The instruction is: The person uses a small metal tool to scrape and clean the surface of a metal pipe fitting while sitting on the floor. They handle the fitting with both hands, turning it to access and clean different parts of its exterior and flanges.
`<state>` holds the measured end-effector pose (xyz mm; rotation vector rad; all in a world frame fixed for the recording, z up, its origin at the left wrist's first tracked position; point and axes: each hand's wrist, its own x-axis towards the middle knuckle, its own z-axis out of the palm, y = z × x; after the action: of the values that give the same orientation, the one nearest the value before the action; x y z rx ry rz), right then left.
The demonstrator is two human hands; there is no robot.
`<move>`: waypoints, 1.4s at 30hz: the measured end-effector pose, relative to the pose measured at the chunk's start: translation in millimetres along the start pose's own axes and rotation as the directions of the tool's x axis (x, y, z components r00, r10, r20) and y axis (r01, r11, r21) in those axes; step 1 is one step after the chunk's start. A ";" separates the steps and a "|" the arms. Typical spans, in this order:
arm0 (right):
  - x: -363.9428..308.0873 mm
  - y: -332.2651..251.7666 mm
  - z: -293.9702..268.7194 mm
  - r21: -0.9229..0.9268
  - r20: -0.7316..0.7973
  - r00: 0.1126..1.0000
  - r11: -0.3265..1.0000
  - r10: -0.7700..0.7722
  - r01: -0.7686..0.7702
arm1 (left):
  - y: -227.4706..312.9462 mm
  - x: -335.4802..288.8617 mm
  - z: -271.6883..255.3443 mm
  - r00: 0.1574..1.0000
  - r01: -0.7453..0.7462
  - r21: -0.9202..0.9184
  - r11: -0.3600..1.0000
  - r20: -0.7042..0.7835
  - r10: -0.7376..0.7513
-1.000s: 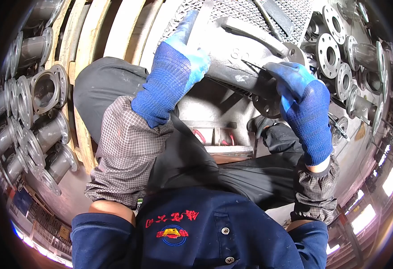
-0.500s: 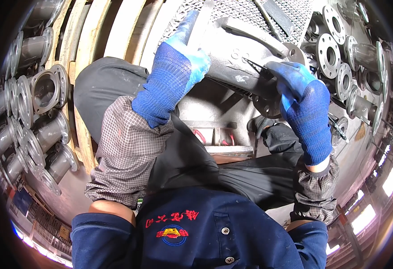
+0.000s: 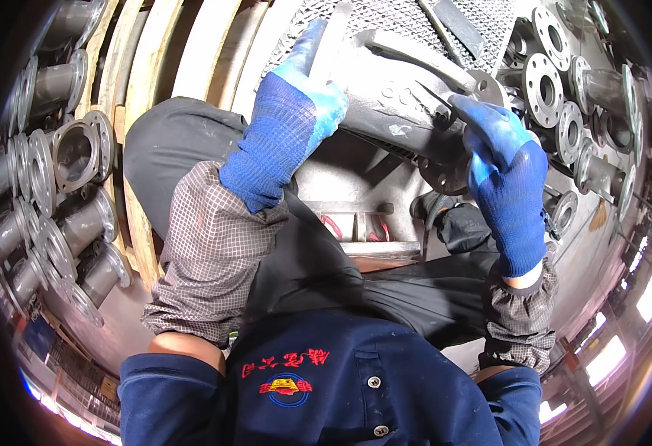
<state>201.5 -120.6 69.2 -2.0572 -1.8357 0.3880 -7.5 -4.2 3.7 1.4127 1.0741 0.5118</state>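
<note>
A grey cast-metal pipe fitting [image 3: 374, 100] with raised marks on its side lies across in front of me. My left hand [image 3: 300, 100], in a blue coated glove, grips the flange [image 3: 331, 44] at its left end, one finger stretched along the rim. My right hand [image 3: 498, 141], gloved alike, is closed around a thin, dark, pointed tool [image 3: 436, 98]. The tool's tip is close to the raised marks; whether it touches the metal I cannot tell. Most of the tool is hidden by the glove.
Under the fitting is a metal mesh surface [image 3: 489, 16], with a dark flat bar [image 3: 459, 28] on it. Flanged pipe pieces [image 3: 77, 149] are stacked at the left beside wooden slats [image 3: 144, 67]. More flanged pieces [image 3: 545, 89] stand at the right. A low metal frame [image 3: 381, 247] sits between my legs.
My right hand has shifted slightly right, and the tool's tip has moved up and right over the raised marks. The left hand and the fitting have hardly moved.
</note>
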 end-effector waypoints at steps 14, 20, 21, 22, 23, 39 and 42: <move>7.1 -17.4 -8.2 -0.315 0.120 0.990 0.943 -0.071 0.106 | 2.8 3.5 5.2 0.995 -0.028 0.313 0.949 -0.083 0.056; 14.7 -12.4 -9.0 -0.355 0.118 0.979 0.914 -0.163 0.195 | 7.2 4.2 5.0 0.999 -0.004 0.273 0.962 -0.044 0.017; 16.3 -12.7 -8.8 -0.363 0.112 0.977 0.908 -0.181 0.210 | 9.8 3.9 4.2 0.999 0.032 0.276 0.961 -0.040 -0.021; 17.4 -13.0 -9.8 -0.361 0.125 0.977 0.910 -0.170 0.205 | 15.0 3.7 3.1 0.998 0.067 0.280 0.958 -0.035 -0.060; 18.6 -13.2 -11.3 -0.359 0.138 0.978 0.912 -0.159 0.199 | 17.6 3.6 2.9 0.995 0.102 0.283 0.954 -0.030 -0.098; 22.5 -13.0 -15.3 -0.338 0.162 0.965 0.907 -0.208 0.253 | 10.6 0.2 1.8 0.995 0.073 0.179 0.981 -0.080 -0.059; 23.5 -13.3 -15.4 -0.338 0.161 0.966 0.909 -0.200 0.244 | 7.6 1.0 3.5 0.998 0.012 0.146 0.989 -0.070 -0.002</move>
<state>199.0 -97.2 89.5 -2.0461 -2.3334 0.1273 -1.9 -4.1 10.0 1.5277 1.1925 0.4884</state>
